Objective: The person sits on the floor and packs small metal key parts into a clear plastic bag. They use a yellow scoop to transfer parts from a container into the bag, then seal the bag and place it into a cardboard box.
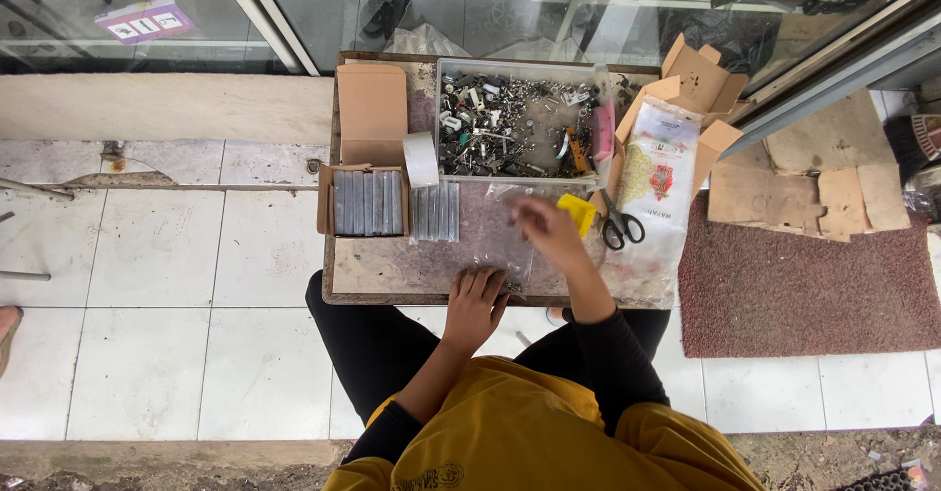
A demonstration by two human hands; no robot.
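My left hand lies flat, fingers spread, pinning the near end of a clear plastic bag to the low brown worktop. My right hand is blurred above the bag's far end; I cannot tell if it grips anything. I judge I'm sorting small parts on the bag; next calls for a careful pinch. The grey tray of metal hardware sits beyond, black-handled scissors just right

One view only, from the head camera, looking almost straight down from well above. The small worktable sits in the centre of the frame, the wearer's lap at the bottom edge, glass doors along the top, and tiled floor at left.
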